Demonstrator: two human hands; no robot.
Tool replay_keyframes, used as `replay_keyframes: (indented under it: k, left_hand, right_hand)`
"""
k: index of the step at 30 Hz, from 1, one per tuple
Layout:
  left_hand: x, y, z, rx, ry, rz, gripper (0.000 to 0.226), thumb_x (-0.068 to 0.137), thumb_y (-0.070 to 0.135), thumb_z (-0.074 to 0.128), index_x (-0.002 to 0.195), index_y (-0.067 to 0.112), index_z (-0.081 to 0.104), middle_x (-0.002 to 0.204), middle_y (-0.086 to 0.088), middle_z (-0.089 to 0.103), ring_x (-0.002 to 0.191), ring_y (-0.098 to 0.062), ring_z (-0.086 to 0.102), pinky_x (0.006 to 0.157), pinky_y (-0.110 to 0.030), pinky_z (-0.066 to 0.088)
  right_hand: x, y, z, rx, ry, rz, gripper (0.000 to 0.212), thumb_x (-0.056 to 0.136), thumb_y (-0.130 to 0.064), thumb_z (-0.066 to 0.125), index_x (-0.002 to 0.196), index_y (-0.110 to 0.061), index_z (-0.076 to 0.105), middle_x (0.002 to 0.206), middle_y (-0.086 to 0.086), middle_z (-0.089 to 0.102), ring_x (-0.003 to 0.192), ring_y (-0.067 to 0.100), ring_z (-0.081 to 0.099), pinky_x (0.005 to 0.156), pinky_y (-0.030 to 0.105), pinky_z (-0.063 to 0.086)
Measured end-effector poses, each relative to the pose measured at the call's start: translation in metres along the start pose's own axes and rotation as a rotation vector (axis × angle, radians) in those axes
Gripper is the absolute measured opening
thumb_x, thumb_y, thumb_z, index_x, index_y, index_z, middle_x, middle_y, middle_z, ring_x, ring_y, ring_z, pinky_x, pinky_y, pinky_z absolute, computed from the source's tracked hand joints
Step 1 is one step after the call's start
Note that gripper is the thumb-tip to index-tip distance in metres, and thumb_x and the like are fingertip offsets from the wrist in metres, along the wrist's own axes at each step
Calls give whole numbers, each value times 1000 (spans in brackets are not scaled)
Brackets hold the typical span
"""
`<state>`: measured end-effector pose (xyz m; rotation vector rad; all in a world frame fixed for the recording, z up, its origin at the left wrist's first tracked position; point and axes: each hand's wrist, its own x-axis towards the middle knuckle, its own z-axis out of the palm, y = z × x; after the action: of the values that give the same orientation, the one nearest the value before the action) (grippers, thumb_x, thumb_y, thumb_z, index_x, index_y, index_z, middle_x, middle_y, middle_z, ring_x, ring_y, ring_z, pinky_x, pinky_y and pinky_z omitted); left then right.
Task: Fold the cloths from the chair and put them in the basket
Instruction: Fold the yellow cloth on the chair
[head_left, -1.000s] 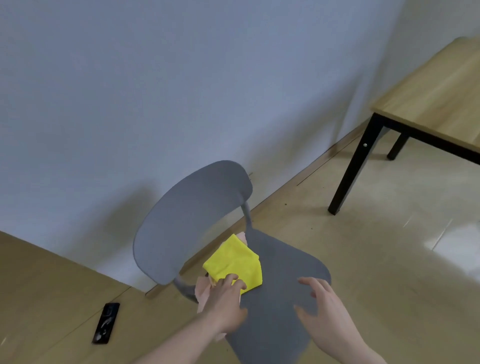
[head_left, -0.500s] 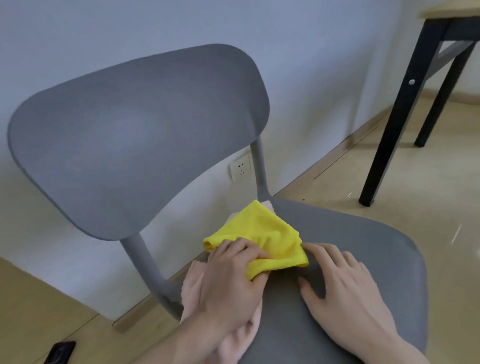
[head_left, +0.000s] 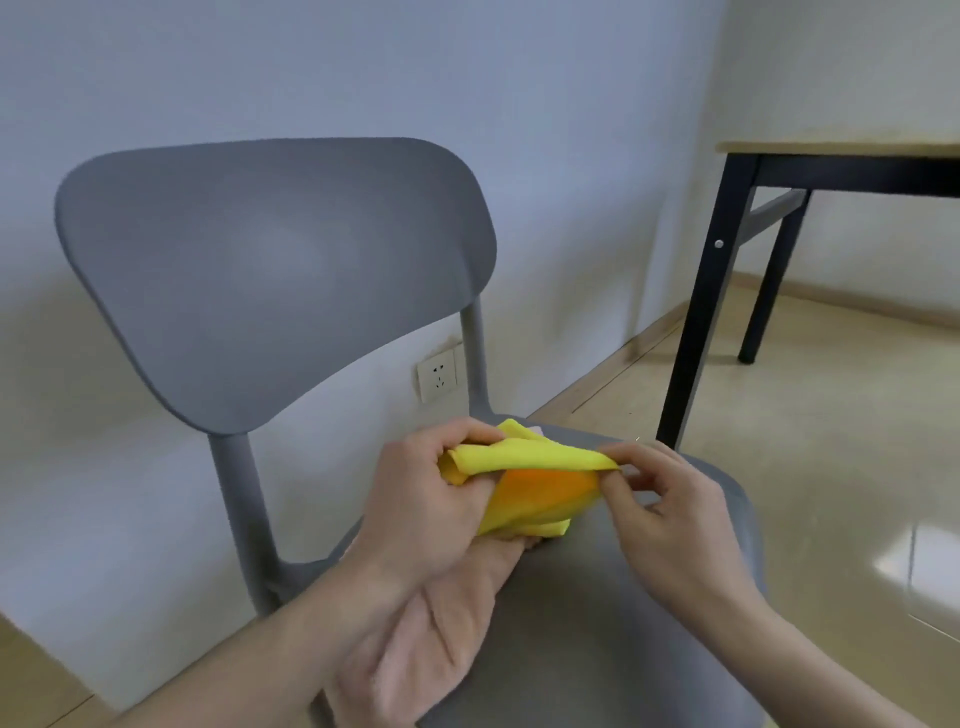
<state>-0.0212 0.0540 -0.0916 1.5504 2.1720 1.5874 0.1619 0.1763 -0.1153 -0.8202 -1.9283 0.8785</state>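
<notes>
Head view, close above chair (head_left: 291, 270), facing wall

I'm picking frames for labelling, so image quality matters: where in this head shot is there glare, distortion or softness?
Head view: window glare washes out the floor at lower right; wide-angle bending bows the chair back and table leg; the left hand and right hand pinching the yellow cloth look slightly soft; the pink cloth blends with the forearm.

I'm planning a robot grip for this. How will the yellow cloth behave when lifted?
Probably floppy: the yellow cloth sags and curls between the left hand and right hand pinching it. Likely light, since fingertip pinches hold it. It should drape, not roll or tip.
</notes>
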Motion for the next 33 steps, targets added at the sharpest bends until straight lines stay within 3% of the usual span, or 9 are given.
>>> replay_keyframes:
  k: [4, 7, 13, 15, 20, 24, 26, 30, 33]
  left_hand:
    - [52, 30, -9, -23, 113, 166, 12, 91, 19, 74, 97, 29, 78, 91, 19, 74, 92, -5, 66, 73, -20, 53]
    - [91, 54, -14, -125, 182, 214, 12, 97, 29, 68, 94, 21, 77, 85, 12, 74, 82, -12, 67, 70, -33, 55]
    - [131, 104, -34, -189, 290, 265, 18, 99, 30, 64, 84, 25, 73, 71, 15, 65, 62, -4, 52, 59, -18, 38]
    - [133, 113, -46, -170, 298, 287, 20, 99, 34, 64, 83, 25, 71, 71, 12, 63, 61, -5, 50, 58, -19, 37]
    - [131, 130, -81, -25, 285, 315, 28, 99, 44, 61, 81, 25, 69, 65, 11, 58, 60, -6, 50, 59, -25, 36]
    - [137, 158, -108, 11, 255, 307, 23, 101, 42, 59, 84, 28, 66, 61, 9, 52, 58, -7, 46, 58, -26, 36]
    - [137, 170, -120, 59, 215, 299, 20, 102, 39, 57, 89, 28, 67, 62, 6, 54, 59, -10, 47, 60, -30, 39]
    - [119, 179, -140, 161, 131, 237, 22, 103, 30, 55, 85, 22, 66, 73, 5, 63, 68, -13, 57, 65, -31, 42]
    - [103, 177, -146, 260, 43, 156, 18, 101, 17, 54, 91, 18, 69, 83, 2, 63, 73, -18, 56, 67, -31, 44]
  right_hand:
    - [48, -41, -27, 40, 84, 15, 25, 101, -15, 53, 95, -31, 71, 75, -6, 66, 66, 12, 62, 53, 27, 46]
    - [78, -70, -47, -34, 155, -23, 25, 101, -13, 50, 98, -29, 69, 85, -6, 67, 68, 15, 60, 54, 29, 45]
    - [99, -102, -74, -237, 74, -63, 17, 100, -19, 55, 105, -31, 67, 103, -13, 65, 78, 13, 63, 62, 29, 50]
    - [101, -104, -82, -267, 86, -96, 13, 103, -25, 56, 106, -30, 67, 102, -9, 66, 80, 11, 60, 63, 30, 46]
    - [102, -127, -105, -221, 182, -140, 15, 107, -29, 52, 108, -28, 67, 97, -9, 65, 93, 27, 58, 74, 33, 42]
    - [103, -160, -129, -225, 223, -175, 23, 105, -38, 56, 105, -20, 69, 94, -4, 68, 62, 15, 55, 58, 29, 42]
    - [100, -176, -140, -268, 223, -189, 29, 101, -46, 59, 98, -20, 73, 85, -5, 69, 65, 13, 59, 60, 29, 43]
    - [78, -190, -159, -361, 77, -157, 34, 91, -59, 68, 83, -27, 75, 77, -6, 69, 72, 12, 63, 60, 29, 43]
    - [67, -186, -172, -489, -122, -111, 29, 92, -53, 70, 80, -26, 76, 74, -5, 70, 74, 13, 66, 63, 29, 48]
